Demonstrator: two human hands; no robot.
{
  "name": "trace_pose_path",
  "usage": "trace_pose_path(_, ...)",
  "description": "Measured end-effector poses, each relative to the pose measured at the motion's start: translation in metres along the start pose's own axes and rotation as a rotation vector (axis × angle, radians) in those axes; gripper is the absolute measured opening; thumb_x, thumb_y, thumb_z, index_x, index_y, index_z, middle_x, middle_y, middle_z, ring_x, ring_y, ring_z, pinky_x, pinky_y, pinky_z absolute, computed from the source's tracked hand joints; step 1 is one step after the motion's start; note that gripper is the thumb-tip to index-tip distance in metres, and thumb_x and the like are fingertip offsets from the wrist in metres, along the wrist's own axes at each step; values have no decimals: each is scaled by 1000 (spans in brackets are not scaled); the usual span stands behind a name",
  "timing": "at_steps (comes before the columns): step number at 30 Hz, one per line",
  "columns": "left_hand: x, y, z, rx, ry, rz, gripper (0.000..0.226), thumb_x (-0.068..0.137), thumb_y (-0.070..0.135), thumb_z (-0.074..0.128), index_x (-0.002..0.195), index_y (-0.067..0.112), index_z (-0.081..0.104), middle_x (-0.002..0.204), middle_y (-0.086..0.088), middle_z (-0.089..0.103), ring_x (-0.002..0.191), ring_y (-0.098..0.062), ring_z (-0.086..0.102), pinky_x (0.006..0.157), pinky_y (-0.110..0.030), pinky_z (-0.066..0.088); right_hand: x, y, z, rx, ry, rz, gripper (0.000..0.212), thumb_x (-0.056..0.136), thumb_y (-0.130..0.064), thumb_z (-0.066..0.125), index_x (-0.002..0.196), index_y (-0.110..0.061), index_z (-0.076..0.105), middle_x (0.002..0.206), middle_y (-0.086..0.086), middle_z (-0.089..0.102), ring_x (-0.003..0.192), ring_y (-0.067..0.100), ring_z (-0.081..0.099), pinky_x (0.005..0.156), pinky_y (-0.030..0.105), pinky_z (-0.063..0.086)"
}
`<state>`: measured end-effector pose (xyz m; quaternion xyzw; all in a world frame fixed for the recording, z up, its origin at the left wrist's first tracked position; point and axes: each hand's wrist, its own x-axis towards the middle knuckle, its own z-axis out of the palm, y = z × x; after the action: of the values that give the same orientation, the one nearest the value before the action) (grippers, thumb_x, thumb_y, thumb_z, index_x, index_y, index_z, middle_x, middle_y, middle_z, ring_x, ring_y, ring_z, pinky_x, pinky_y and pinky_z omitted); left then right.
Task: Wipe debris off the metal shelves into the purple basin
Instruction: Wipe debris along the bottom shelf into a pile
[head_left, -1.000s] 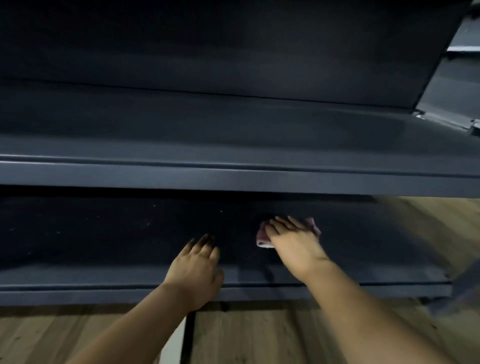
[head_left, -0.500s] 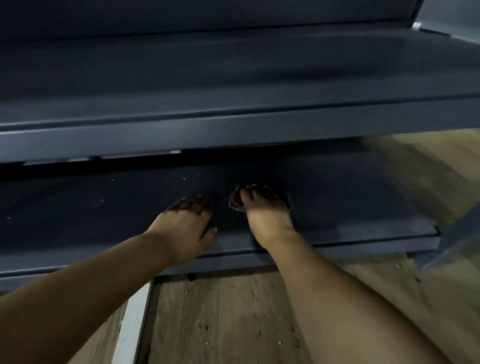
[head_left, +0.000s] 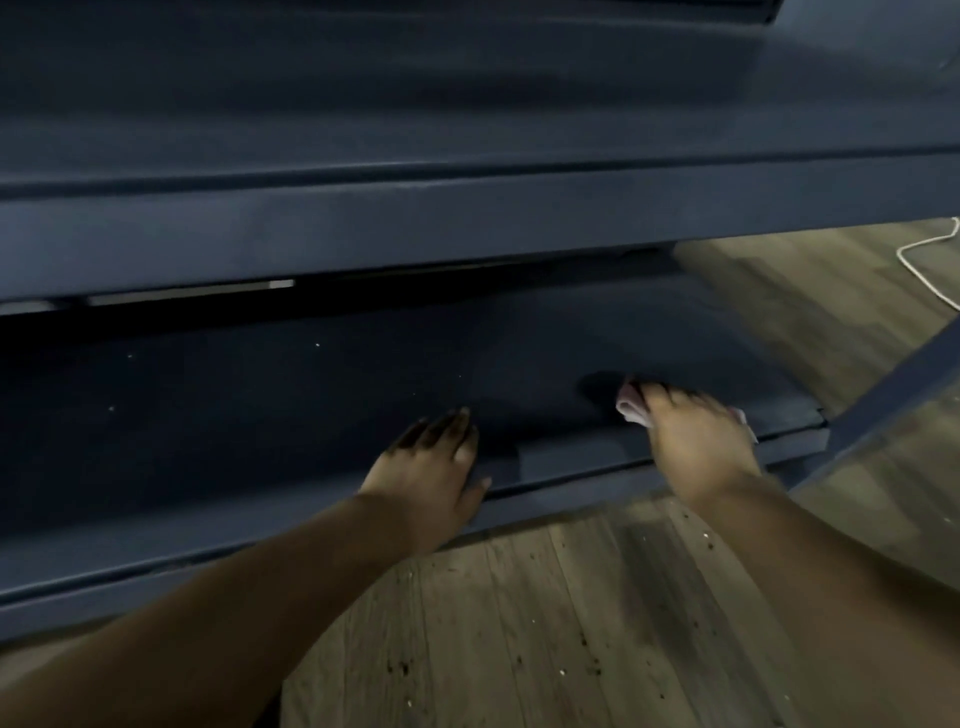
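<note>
Presently two dark shelves are in view, upper (head_left: 467, 228) and lower (head_left: 260, 415). One pinkish cloth (head_left: 631, 408) lies near the lower shelf's right front corner, pressed flat beneath the right hand (head_left: 693, 441), fingers extended. The left hand (head_left: 434, 467) rests on the same shelf's front edge, fingers straight, holding nothing. Pale specks dot the lower shelf; dark crumbs lie on the floor (head_left: 571, 623). One white cord (head_left: 930, 260) lies at far right.
</note>
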<state>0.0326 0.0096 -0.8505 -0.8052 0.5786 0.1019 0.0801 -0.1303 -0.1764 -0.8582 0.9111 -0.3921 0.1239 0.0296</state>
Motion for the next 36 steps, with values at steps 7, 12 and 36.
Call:
trace_pose_path(7,15,-13,26,49,59,-13,68,100,52,5,151,10,-10,158,-6,-22,145,-17,-18,115,-30,-13,8,-28,51,136,-202,16,49,78,-25,44,103,12,65,102,29,67,92,42,66,83,51,52)
trace_pose_path(12,18,-21,47,-37,214,-55,97,89,61,-18,144,-4,28,154,-17,20,142,-21,22,114,-29,5,28,-63,55,154,-195,-99,54,93,-20,42,140,5,36,149,22,33,137,31,35,114,37,25)
trace_pose_path(36,92,43,28,58,533,154,81,97,50,-4,138,-1,43,149,-17,32,138,-25,34,112,-31,6,29,68,18,103,-240,174,49,97,-36,44,134,-5,44,139,15,47,129,28,43,105,32,32)
